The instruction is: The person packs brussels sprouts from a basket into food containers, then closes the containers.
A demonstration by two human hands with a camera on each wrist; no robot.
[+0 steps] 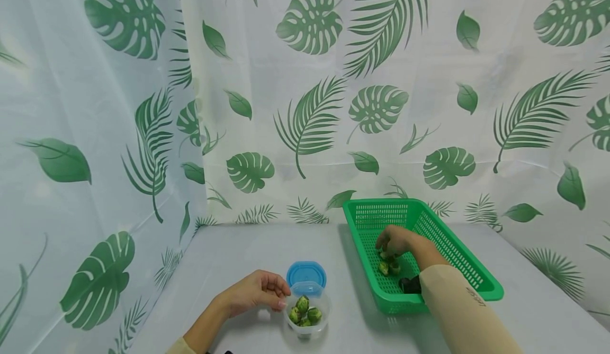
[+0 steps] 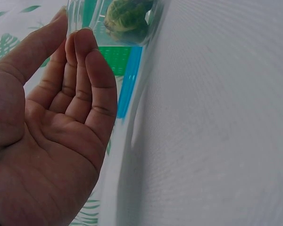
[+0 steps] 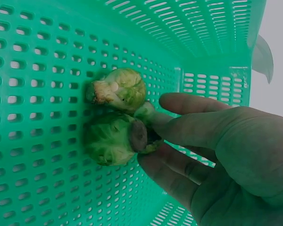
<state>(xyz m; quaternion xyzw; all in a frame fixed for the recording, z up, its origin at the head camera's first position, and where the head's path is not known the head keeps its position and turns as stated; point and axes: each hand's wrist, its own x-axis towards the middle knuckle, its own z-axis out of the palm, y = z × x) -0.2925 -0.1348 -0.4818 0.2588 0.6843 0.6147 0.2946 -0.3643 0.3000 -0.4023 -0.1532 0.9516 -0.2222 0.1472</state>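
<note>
My right hand (image 1: 397,241) reaches down into a green plastic basket (image 1: 402,307). In the right wrist view its thumb and fingers pinch a Brussels sprout (image 3: 151,117), largely hidden by the thumb and by another sprout (image 3: 108,139). One more sprout (image 3: 125,89) lies beside these on the perforated floor. My left hand (image 1: 259,292) is beside a small clear container (image 1: 305,330), fingers loosely bent, fingertips at its left side; whether they touch it, I cannot tell. Several Brussels sprouts (image 1: 303,305) sit inside the container.
A blue lid (image 1: 306,274) lies flat behind the clear container. The basket stands on the right of the white table (image 1: 248,248), its high walls around my right hand. A leaf-patterned curtain (image 1: 314,147) hangs behind and at the left.
</note>
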